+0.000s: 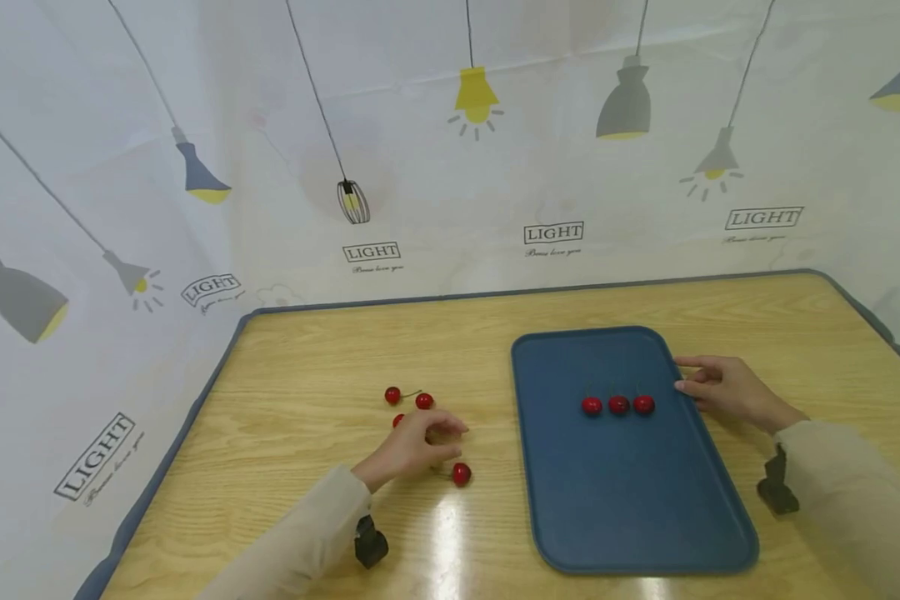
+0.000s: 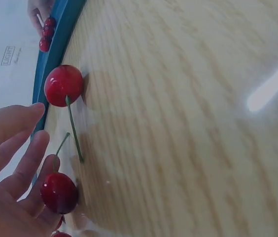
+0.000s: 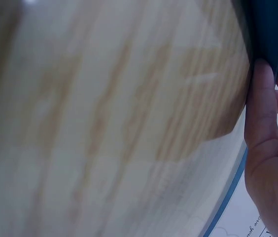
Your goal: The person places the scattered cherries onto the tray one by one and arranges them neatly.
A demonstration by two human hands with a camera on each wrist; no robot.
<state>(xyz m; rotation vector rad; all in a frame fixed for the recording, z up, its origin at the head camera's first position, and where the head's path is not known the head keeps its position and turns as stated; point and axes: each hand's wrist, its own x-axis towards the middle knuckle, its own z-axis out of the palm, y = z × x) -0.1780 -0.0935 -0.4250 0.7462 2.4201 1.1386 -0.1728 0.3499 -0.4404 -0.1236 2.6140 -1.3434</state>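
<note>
My left hand (image 1: 412, 447) hovers over several loose red cherries on the table, thumb and fingers apart with nothing between them. One cherry (image 2: 63, 85), its green stem trailing on the wood, lies just beyond the fingertips in the left wrist view. Another cherry (image 2: 59, 192) is beside the lower fingers, stem up. Farther left are a cherry (image 1: 393, 395) and a second one (image 1: 424, 401); others are partly hidden by the hand. On the blue tray (image 1: 637, 500), 3 cherries (image 1: 618, 405) sit in a row. My right hand (image 1: 731, 390) touches the tray's right rim with extended fingers.
The wooden table (image 1: 307, 358) has a blue edge trim. A pale cloth wall (image 1: 435, 183) printed with lamps stands behind and to the sides. Each wrist carries a small black device (image 1: 371, 542) at the cuff.
</note>
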